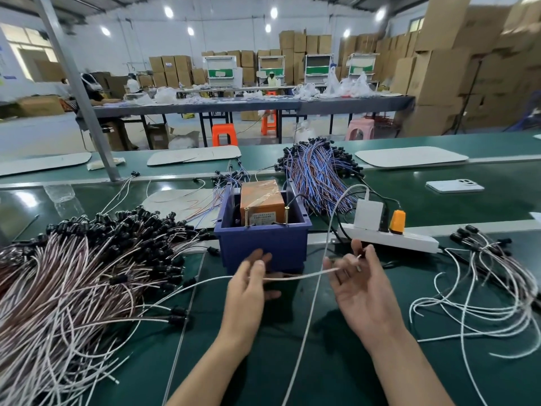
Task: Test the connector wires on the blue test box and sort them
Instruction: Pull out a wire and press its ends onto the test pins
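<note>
Head view, items by size.

1. Green work table (336, 361): carries all items below; its near edge is cut off by the frame.
2. Large wire heap (87, 273): pinkish leads with black connectors, left of both hands; runs out of frame at left and bottom.
3. Blue-and-red bundle (316, 177): behind the box, its near part hidden by the box wall.
4. Small wire pile (483, 282): white leads, right of the right hand; cut off at the right edge.
5. Blue test box (263, 244): centre, just beyond the fingertips of both hands. It holds an orange unit (263, 197) with two brass posts; the label is too small to read.
6. Power strip (389, 238): right of the box, plugs seated.
7. Left hand (248, 291): fingers nearly straight, pinching the connector wire (298, 276); thumb contact is hard to make out.
8. Right hand (361, 285): palm up, fingers loosely curled, bare wire ends nipped at the fingertips.
9. Connector wire: spans between the hands in front of the box; its connector end is lost towards the large heap.
</note>
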